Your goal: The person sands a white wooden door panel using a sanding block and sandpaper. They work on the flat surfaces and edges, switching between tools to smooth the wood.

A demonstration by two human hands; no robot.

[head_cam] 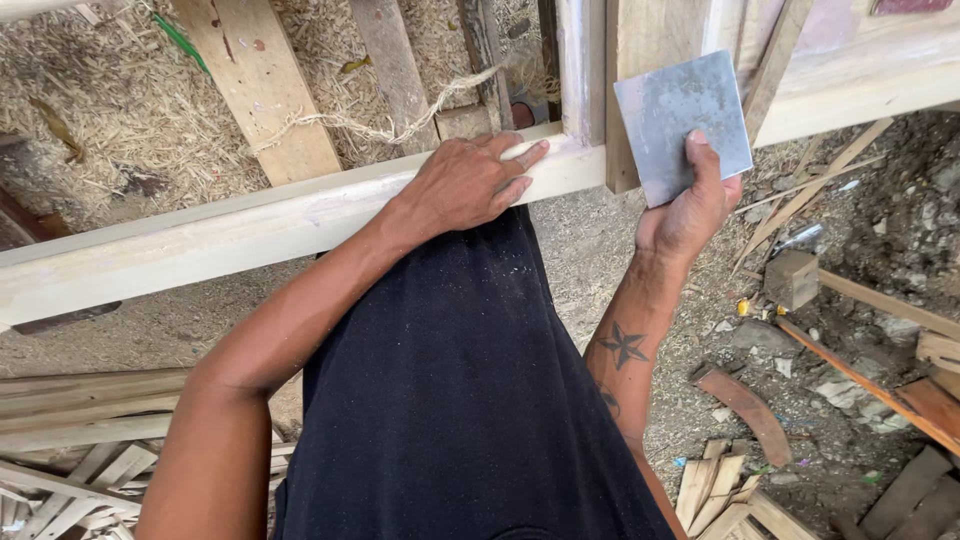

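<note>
My left hand rests flat on a pale wooden frame rail that runs across the view, fingers spread toward an upright post joined to it. To the right, my right hand grips a square grey sheet, like worn sandpaper or thin metal, thumb pressed on its face. The sheet is held up against the upright board just right of the joint.
Wood shavings and planks lie beyond the frame, with a length of twisted rope. Offcuts, a wooden block and scrap strips litter the dirt floor at right; stacked slats lie at lower left.
</note>
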